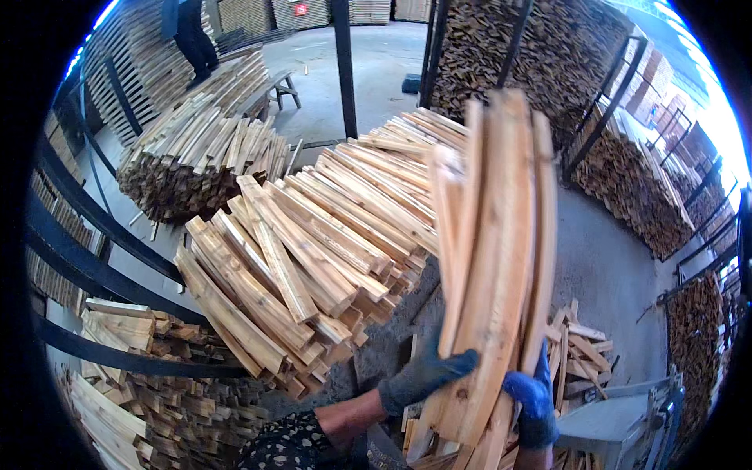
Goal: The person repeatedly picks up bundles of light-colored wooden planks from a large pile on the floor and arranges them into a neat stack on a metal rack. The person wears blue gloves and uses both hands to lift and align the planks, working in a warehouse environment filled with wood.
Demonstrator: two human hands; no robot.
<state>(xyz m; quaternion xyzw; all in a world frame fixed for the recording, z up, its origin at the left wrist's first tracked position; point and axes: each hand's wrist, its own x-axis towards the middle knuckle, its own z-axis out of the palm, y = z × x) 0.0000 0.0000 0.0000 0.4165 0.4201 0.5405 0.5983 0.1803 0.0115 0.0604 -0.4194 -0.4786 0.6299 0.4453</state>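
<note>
Your left hand (pixel 423 376) and right hand (pixel 533 399), both in blue gloves, each have their grip closed around the lower end of an upright bundle of long pale wooden slats (pixel 493 258) before you. Stiff, rough, probably heavy and top-heavy; hold low, squeeze firmly.

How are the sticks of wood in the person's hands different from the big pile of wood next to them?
The held bundle of slats stands nearly upright, while the big pile lies flat with its cut ends facing the camera. The bundle is only a handful of slats; the pile has many. The bundle is clasped by the left hand and right hand, both in blue gloves; nothing touches the pile. Both are pale, rough-cut wooden slats.
</note>
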